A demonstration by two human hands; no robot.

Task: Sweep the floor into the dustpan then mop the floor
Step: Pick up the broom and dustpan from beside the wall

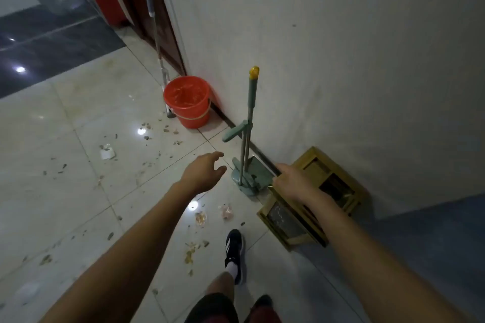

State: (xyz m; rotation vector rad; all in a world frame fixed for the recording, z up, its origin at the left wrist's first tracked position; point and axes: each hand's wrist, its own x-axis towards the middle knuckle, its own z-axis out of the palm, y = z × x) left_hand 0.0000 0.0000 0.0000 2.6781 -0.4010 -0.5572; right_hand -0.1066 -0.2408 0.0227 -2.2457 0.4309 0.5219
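A: Item one, the hands?

B: Left hand, held above the floor, fingers loose and spread, holding nothing. Right hand, reached toward the foot of the wall; its fingers pointed away from me, so I could not tell whether they gripped anything.

A: Item two, the sweeping gear?

B: One green dustpan, standing upright against the wall, just left of the right hand. One broom, green grip with a yellow cap, clipped upright in the dustpan, handle leaning on the wall.

A: Item three, the mopping gear?

B: One red bucket, on the floor by the wall, well beyond the dustpan. One mop, its pole propped in the corner beside a dark door, head just behind the bucket.

A: Item four, the dirt?

B: Scattered debris across the pale tiles, one white scrap of paper to the left, two crumpled wrappers near the person's black shoe.

A: Anything else?

B: One yellow wooden crate, lying by the wall under the right forearm.
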